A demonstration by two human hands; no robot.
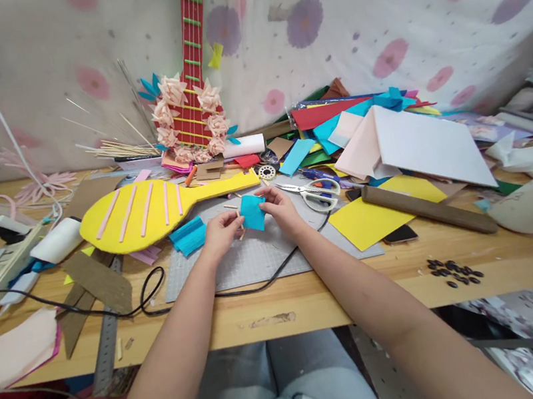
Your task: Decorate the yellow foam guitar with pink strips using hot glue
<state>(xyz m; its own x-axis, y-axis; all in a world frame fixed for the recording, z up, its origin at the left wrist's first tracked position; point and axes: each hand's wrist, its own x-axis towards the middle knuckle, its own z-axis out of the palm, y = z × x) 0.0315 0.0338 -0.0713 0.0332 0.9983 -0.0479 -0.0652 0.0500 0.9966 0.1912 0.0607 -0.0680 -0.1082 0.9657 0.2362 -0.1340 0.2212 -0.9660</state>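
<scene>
Both my hands meet over the grey cutting mat on the wooden table. My left hand and my right hand pinch a small blue foam piece between them, and a thin wooden stick pokes out by my left fingers. A folded stack of blue foam strips lies just left of my left hand. A yellow paddle-shaped foam cutout with pink stripes lies behind it.
Scissors lie right of my hands, then a yellow sheet, a phone and a brown ruler. Coloured foam sheets pile at the back right. A red craft guitar leans on the wall. Cables, a power strip and a steel ruler lie left.
</scene>
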